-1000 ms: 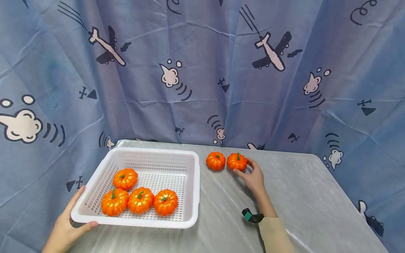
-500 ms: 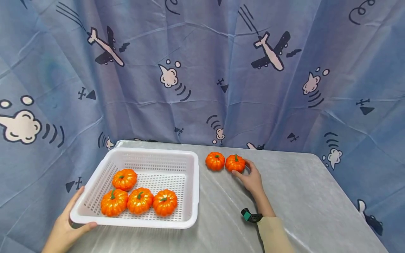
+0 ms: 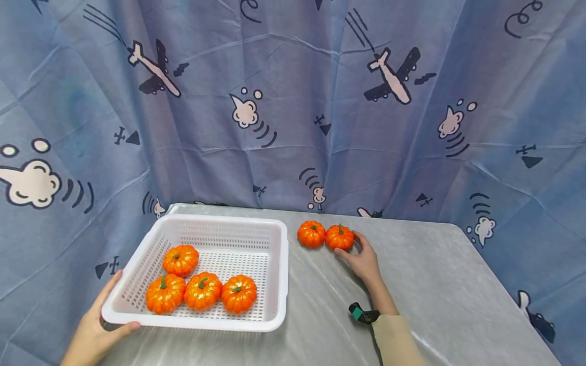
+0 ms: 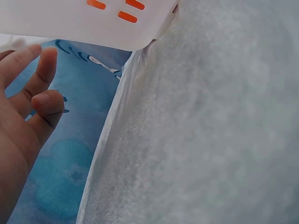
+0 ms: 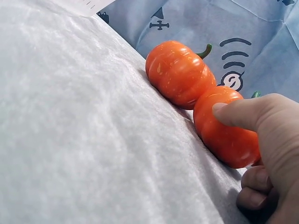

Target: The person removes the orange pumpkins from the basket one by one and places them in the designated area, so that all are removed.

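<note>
A white slotted basket (image 3: 274,274) stands on the left of the grey table and holds several small orange pumpkins (image 3: 201,291). My left hand (image 3: 110,315) holds its near left corner, thumb on the front rim; in the left wrist view the fingers (image 4: 44,60) lie below the basket's (image 4: 93,18) underside. Two more pumpkins sit side by side on the table behind the basket's right end. My right hand (image 3: 350,244) grips the right pumpkin (image 3: 340,237), thumb on its near side (image 5: 229,128), fingers round its right. It touches the left pumpkin (image 5: 180,74).
The table (image 3: 435,295) is covered in grey cloth, and its left edge (image 4: 107,140) runs just beside my left hand. A blue curtain with aeroplanes (image 3: 393,76) hangs close behind and around the table. A dark band (image 3: 363,313) sits on my right wrist.
My right hand has closed round the right pumpkin and nudged it slightly left, up against the other one. The basket and my left hand have stayed put.
</note>
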`<action>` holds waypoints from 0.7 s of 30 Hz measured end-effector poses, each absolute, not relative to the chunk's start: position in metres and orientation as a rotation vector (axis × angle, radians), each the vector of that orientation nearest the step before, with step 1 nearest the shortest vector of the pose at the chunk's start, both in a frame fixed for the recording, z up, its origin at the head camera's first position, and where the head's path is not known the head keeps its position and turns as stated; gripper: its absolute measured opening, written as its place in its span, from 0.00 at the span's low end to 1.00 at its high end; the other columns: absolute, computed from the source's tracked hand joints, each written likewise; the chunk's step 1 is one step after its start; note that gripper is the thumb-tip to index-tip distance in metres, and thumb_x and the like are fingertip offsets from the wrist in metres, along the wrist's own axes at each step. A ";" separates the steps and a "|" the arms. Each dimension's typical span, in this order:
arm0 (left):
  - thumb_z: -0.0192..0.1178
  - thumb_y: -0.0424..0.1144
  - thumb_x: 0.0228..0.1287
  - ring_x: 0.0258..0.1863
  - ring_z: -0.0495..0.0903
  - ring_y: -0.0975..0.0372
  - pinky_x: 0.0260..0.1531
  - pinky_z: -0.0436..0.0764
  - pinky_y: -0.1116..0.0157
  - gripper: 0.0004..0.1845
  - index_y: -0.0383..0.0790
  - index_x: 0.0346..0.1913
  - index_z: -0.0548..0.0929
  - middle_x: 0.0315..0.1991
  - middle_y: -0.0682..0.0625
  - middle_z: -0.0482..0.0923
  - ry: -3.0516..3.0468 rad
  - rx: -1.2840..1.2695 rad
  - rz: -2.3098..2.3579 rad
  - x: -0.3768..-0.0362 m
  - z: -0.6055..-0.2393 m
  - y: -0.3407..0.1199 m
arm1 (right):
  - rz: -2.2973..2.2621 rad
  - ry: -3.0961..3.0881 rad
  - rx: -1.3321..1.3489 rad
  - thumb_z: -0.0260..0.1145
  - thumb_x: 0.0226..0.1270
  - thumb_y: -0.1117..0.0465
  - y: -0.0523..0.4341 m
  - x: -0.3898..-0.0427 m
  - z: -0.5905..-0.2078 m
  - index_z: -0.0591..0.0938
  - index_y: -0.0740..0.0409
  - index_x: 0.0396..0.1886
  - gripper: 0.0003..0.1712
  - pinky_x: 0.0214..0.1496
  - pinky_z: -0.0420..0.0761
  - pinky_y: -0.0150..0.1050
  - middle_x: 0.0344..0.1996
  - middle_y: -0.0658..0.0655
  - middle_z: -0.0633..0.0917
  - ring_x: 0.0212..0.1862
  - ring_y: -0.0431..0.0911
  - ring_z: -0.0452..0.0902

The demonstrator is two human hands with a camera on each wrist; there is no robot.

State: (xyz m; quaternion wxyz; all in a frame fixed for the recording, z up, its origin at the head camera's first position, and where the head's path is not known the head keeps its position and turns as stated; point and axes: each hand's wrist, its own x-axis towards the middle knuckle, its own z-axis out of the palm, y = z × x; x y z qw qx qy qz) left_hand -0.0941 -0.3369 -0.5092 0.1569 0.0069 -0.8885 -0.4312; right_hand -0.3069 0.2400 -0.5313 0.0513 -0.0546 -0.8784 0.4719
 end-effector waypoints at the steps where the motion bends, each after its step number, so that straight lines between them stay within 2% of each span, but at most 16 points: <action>1: 0.81 0.30 0.53 0.53 0.63 0.90 0.47 0.62 0.89 0.65 0.51 0.88 0.49 0.65 0.86 0.53 -2.537 0.014 -1.234 -0.094 -0.510 -0.337 | 1.440 -2.675 -0.169 0.79 0.65 0.46 0.240 -0.307 -0.531 0.61 0.62 0.83 0.56 0.81 0.54 0.64 0.80 0.69 0.65 0.82 0.63 0.56; 9: 0.80 0.28 0.51 0.54 0.63 0.90 0.50 0.62 0.88 0.65 0.51 0.88 0.50 0.67 0.86 0.53 -2.501 -0.033 -1.245 -0.094 -0.511 -0.336 | 1.462 -2.654 -0.192 0.80 0.64 0.46 0.240 -0.305 -0.529 0.60 0.63 0.83 0.58 0.82 0.52 0.63 0.81 0.67 0.62 0.83 0.62 0.53; 14: 0.80 0.30 0.54 0.54 0.62 0.91 0.50 0.62 0.88 0.64 0.52 0.88 0.49 0.67 0.87 0.52 -2.523 0.006 -1.255 -0.093 -0.511 -0.337 | 1.482 -2.562 -0.195 0.79 0.66 0.49 0.236 -0.302 -0.518 0.62 0.62 0.83 0.54 0.82 0.54 0.64 0.81 0.66 0.65 0.83 0.62 0.54; 21: 0.79 0.31 0.56 0.53 0.61 0.90 0.47 0.62 0.89 0.64 0.53 0.88 0.48 0.68 0.85 0.51 -2.552 0.030 -1.251 -0.094 -0.510 -0.338 | 1.508 -2.394 -0.075 0.80 0.66 0.55 0.221 -0.297 -0.486 0.68 0.59 0.80 0.48 0.75 0.68 0.64 0.78 0.61 0.70 0.81 0.58 0.59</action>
